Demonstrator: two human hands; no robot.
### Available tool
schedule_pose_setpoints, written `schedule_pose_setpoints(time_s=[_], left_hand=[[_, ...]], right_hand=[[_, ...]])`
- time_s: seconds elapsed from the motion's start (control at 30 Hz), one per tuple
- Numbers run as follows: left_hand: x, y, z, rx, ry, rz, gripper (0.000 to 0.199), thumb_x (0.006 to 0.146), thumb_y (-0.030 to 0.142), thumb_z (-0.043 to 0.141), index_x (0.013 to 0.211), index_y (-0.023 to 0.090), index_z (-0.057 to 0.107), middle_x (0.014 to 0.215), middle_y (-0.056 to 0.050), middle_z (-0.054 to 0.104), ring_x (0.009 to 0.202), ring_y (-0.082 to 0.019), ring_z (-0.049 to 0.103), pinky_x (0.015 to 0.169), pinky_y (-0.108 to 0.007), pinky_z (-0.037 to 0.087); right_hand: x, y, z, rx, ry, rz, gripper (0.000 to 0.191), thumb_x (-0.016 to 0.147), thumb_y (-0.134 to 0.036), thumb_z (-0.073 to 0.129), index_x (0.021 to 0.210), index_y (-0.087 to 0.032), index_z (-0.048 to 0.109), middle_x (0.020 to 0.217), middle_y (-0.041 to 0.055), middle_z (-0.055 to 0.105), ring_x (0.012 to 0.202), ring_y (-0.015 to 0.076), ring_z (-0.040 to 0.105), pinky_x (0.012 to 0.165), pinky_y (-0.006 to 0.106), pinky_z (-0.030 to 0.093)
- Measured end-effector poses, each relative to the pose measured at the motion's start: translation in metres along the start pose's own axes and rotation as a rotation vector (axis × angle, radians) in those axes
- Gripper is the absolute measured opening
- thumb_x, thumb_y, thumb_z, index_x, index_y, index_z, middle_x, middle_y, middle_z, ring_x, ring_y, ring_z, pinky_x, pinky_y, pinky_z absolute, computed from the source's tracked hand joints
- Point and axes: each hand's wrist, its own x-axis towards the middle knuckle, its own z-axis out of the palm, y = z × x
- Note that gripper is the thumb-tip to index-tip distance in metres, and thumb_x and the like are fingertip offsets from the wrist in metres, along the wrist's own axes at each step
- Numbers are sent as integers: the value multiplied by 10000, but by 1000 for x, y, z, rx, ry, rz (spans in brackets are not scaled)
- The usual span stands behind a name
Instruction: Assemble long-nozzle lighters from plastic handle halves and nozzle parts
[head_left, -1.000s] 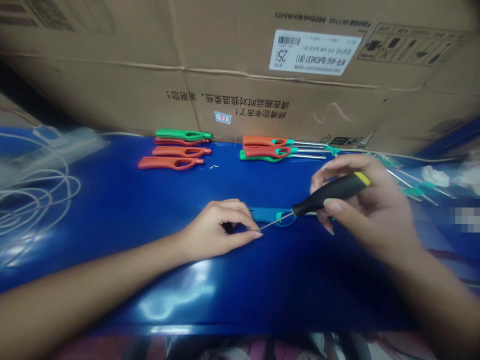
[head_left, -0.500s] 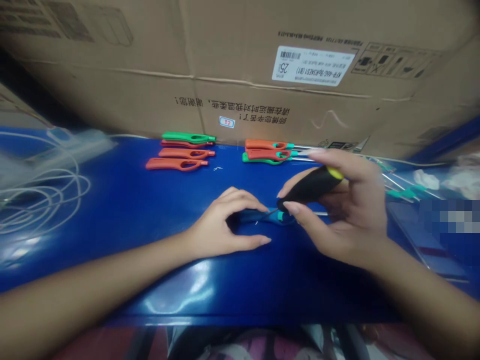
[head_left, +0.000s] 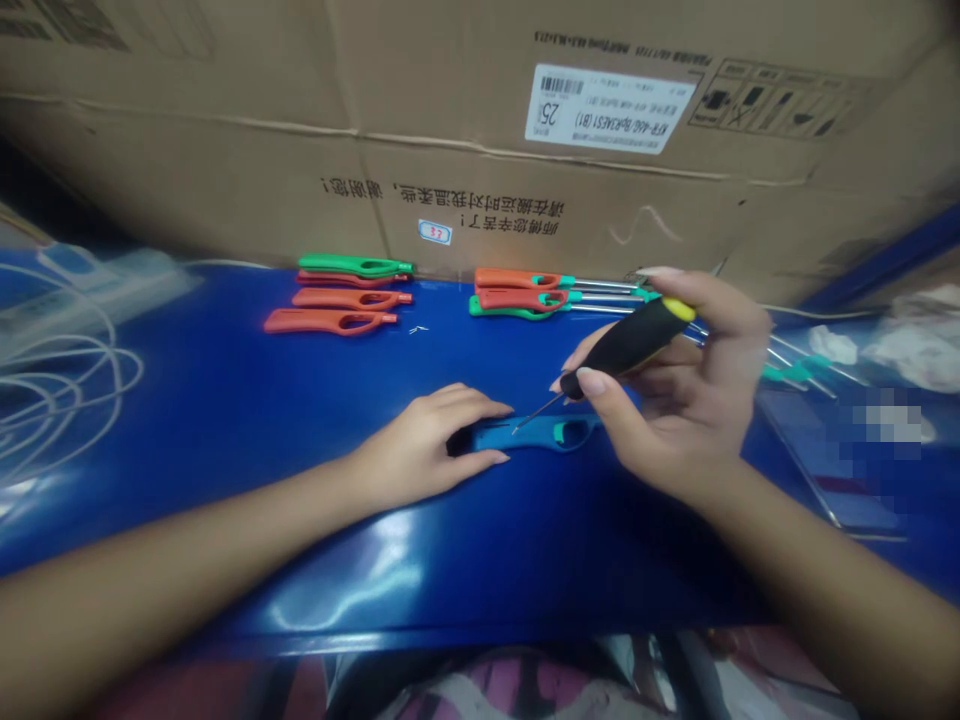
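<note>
Since the previous frame, the left thumb has closed in to the blue lighter body point(head_left: 525, 433). Left hand point(head_left: 424, 435) clasps its smooth end; right hand point(head_left: 686, 400) grips a black, yellow-ended screwdriver point(head_left: 630, 345), thin shaft toward 8 o'clock, tip at the body. Glossy blue table point(head_left: 450, 570) beneath; orange casings point(head_left: 311, 320) at 10 o'clock; creased cardboard carton point(head_left: 450, 120) at 12.

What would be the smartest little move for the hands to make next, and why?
Probably lower the screwdriver squarely onto the screw: the right hand slants it, its tip is over the blue lighter body, and the left hand braces one end.
</note>
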Motion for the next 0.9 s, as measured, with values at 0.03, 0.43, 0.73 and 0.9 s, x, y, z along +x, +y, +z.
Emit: schedule_pose_setpoints(time_s=[0.03,0.43,0.73,0.9], left_hand=[[0,1,1,-8,4,16,423,890,335,755,1271,183,650,1171,-79,729,1085,-211,671,969,-352,552],[1,12,1,-128,193,-19,67,890,208,745,928,186,795,1056,-57,772,973,-157,719,907,-283,567],[2,14,-1,-48,151,-78,346,822,337,804,1126,179,760,1118,-84,769,1024,-233,711,948,-401,561],[1,18,-3,33,30,-41,471,778,237,753,1235,145,685,1096,-92,758,989,-258,691,907,-440,545]], right_hand=[[0,-1,1,6,-2,1,599,891,-159,698,1404,-350,455,1271,62,631,796,167,733,566,297,665],[-5,-1,11,49,59,45,575,931,-231,663,1418,-388,401,1106,26,686,799,190,739,590,331,661],[-6,-7,13,35,87,136,504,932,-231,662,1368,-353,441,973,31,696,797,199,743,617,324,663],[-10,-6,14,42,78,139,532,920,-238,680,1381,-361,447,1058,46,703,811,211,746,595,350,665]])
